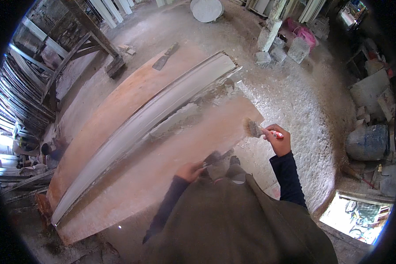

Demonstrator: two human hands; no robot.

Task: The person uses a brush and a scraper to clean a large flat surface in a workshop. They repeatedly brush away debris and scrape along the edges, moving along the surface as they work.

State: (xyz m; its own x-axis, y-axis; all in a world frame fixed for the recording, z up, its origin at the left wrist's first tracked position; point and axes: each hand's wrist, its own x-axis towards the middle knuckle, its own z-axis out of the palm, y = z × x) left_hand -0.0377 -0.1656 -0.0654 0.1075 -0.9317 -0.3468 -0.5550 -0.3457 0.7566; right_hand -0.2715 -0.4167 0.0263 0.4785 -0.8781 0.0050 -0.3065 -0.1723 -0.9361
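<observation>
My right hand (278,138) is closed round the red and white handle of a paintbrush (253,128). The brush's pale bristles are over the right end of an orange-brown board (176,141), close to its corner. My left hand (190,172) is at the board's near edge, blurred, its fingers curled in by a dark object (213,157) whose kind I cannot make out. A long, curved, whitish plaster moulding (141,114) runs along the board. Ragged plaster residue (180,118) lies along its near side. Beyond the moulding, a scraper (165,56) rests on the board's far part.
Wooden supports (94,35) stand at the far left, with stacked curved strips (20,97) beside them. A round white lid-like disc (207,10) is at the back. White-crusted floor (299,119) lies to the right, with blocks (298,49), a pink bag (304,33) and a bluish drum (368,143).
</observation>
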